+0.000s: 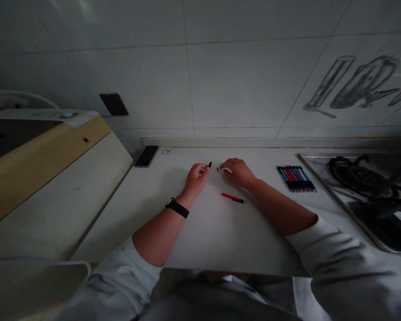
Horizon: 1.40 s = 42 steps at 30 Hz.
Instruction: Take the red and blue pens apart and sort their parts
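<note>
My left hand (197,178), with a black band on the wrist, is closed in a pinch on a small black piece (210,164) that sticks up past the fingertips. Opposite it, my right hand (239,172) hovers low or rests over the white counter, its thumb and fingers curved but apart. Just left of those fingertips lies a tiny dark piece (217,169), seemingly on the counter. Nearer to me, a red pen (233,198) with dark ends lies at a slant below the right hand. Further right, several pens (296,179) in red, blue, black and white lie side by side.
The white counter (200,240) runs up to a tiled wall (234,84). A phone (146,156) and a small ring-like item (166,152) lie at the back left. A white and tan box-like unit (96,178) borders the left side; a gas stove (364,191) borders the right.
</note>
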{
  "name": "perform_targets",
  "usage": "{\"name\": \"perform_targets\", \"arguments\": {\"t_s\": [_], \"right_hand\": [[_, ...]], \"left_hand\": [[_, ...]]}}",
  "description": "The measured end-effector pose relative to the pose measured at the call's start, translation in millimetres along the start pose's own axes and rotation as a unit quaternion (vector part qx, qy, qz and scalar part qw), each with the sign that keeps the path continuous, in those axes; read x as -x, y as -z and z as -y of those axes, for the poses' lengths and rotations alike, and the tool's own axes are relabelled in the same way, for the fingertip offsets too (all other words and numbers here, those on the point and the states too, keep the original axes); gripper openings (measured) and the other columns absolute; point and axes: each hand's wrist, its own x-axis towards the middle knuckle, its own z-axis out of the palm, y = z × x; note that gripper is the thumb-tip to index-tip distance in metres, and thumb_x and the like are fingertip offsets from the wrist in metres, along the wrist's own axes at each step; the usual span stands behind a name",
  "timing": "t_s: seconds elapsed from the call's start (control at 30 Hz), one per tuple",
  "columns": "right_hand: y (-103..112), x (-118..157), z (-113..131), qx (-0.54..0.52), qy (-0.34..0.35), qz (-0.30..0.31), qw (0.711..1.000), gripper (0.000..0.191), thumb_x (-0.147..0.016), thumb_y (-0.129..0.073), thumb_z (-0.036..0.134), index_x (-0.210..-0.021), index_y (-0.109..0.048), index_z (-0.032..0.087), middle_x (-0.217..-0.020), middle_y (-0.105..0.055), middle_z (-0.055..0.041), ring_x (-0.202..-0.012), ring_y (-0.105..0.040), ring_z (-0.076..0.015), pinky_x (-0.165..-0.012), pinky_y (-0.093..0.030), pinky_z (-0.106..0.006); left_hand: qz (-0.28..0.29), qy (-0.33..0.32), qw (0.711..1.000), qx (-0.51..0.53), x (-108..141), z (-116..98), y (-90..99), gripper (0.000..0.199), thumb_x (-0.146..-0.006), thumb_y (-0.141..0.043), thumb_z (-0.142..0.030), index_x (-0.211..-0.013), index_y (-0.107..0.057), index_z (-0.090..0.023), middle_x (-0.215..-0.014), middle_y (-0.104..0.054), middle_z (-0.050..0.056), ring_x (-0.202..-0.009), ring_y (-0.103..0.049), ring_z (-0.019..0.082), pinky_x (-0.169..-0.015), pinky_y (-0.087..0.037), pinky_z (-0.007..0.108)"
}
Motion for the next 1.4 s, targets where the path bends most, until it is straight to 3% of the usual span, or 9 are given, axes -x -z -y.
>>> {"name": "perform_targets", "arguments": {"t_s": [0.17, 0.33, 0.47, 0.7, 0.8, 0.9, 1.03, 1.23, 1.4], "right_hand": [[-10, -31, -2, 0.067, 0.043, 0.053, 0.995, 0.021, -0.092, -0.064, 0.016, -0.103, -0.080, 0.024, -0.107, -0.075, -0.0105, -0.103, -0.064, -0.0278, -0.098, -0.042, -0.044], [-13, -41, 0, 0.097, 0.067, 0.073, 0.990, 0.015, -0.096, -0.063, 0.021, -0.097, -0.078, 0.021, -0.101, -0.074, -0.0130, -0.101, -0.063, -0.0275, -0.092, -0.042, -0.040], [-5, -31, 5, 0.064, 0.034, 0.062, 0.995, 0.015, -0.096, -0.060, 0.017, -0.102, -0.074, 0.019, -0.102, -0.074, -0.0126, -0.096, -0.064, -0.0256, -0.089, -0.044, -0.037], [20, 11, 21, -0.088, -0.011, -0.036, 0.995, 0.021, -0.096, -0.054, 0.015, -0.107, -0.071, 0.022, -0.104, -0.075, -0.0096, -0.096, -0.067, -0.0233, -0.088, -0.050, -0.036], [21, 26, 28, -0.199, -0.066, -0.088, 0.974, 0.016, -0.093, -0.056, 0.020, -0.102, -0.069, 0.023, -0.099, -0.076, -0.0067, -0.092, -0.070, -0.0212, -0.086, -0.054, -0.035], [16, 35, 34, -0.316, -0.142, -0.127, 0.930, 0.008, -0.091, -0.062, 0.030, -0.096, -0.066, 0.024, -0.091, -0.076, -0.0041, -0.085, -0.072, -0.0198, -0.082, -0.057, -0.035], [11, 38, 41, -0.391, -0.190, -0.167, 0.885, 0.017, -0.088, -0.068, 0.041, -0.091, -0.064, 0.024, -0.089, -0.073, -0.0032, -0.084, -0.070, -0.0191, -0.079, -0.056, -0.034], [9, 40, 45, -0.439, -0.183, -0.172, 0.862, 0.022, -0.088, -0.070, 0.044, -0.093, -0.064, 0.023, -0.086, -0.069, -0.0023, -0.080, -0.065, -0.0174, -0.076, -0.053, -0.032], [6, 41, 45, -0.446, -0.175, -0.155, 0.864, 0.024, -0.087, -0.071, 0.047, -0.093, -0.065, 0.024, -0.089, -0.071, -0.0037, -0.082, -0.067, -0.0187, -0.078, -0.055, -0.034]], "left_hand": [[0.000, 0.013, 1.000, 0.004, 0, 0, 0.1, 0.014, -0.100, -0.061, -0.031, -0.102, -0.068, -0.019, -0.108, -0.070, 0.007, -0.100, -0.066, 0.019, -0.092, -0.054, 0.034], [0.000, 0.023, 1.000, 0.010, -1, 0, 0.2, 0.013, -0.098, -0.062, -0.029, -0.103, -0.068, -0.019, -0.108, -0.069, 0.008, -0.097, -0.066, 0.019, -0.090, -0.054, 0.033], [0.005, 0.023, 1.000, 0.007, 0, -1, -0.4, 0.013, -0.098, -0.064, -0.029, -0.102, -0.069, -0.018, -0.106, -0.070, 0.007, -0.095, -0.066, 0.018, -0.090, -0.053, 0.033], [0.053, 0.017, 0.998, 0.011, 4, -6, -2.1, 0.012, -0.095, -0.066, -0.029, -0.099, -0.070, -0.018, -0.102, -0.071, 0.006, -0.090, -0.066, 0.017, -0.084, -0.054, 0.031], [0.068, 0.008, 0.998, 0.014, 6, -8, -2.7, 0.012, -0.095, -0.066, -0.028, -0.099, -0.070, -0.018, -0.103, -0.071, 0.006, -0.088, -0.066, 0.016, -0.080, -0.054, 0.029], [0.084, -0.004, 0.996, 0.010, 8, -11, -3.1, 0.011, -0.093, -0.067, -0.027, -0.099, -0.070, -0.018, -0.102, -0.070, 0.006, -0.086, -0.065, 0.015, -0.077, -0.054, 0.028], [0.106, -0.026, 0.994, 0.000, 12, -20, -2.7, 0.008, -0.093, -0.068, -0.024, -0.097, -0.070, -0.018, -0.102, -0.069, 0.006, -0.085, -0.065, 0.015, -0.073, -0.053, 0.027], [0.128, -0.058, 0.990, -0.020, 14, -25, -2.0, 0.006, -0.093, -0.068, -0.021, -0.097, -0.071, -0.019, -0.100, -0.068, 0.006, -0.090, -0.064, 0.016, -0.069, -0.050, 0.025], [0.134, -0.061, 0.989, -0.028, 14, -25, -2.2, 0.006, -0.093, -0.068, -0.023, -0.097, -0.071, -0.019, -0.100, -0.068, 0.006, -0.089, -0.065, 0.016, -0.069, -0.051, 0.026]]}}
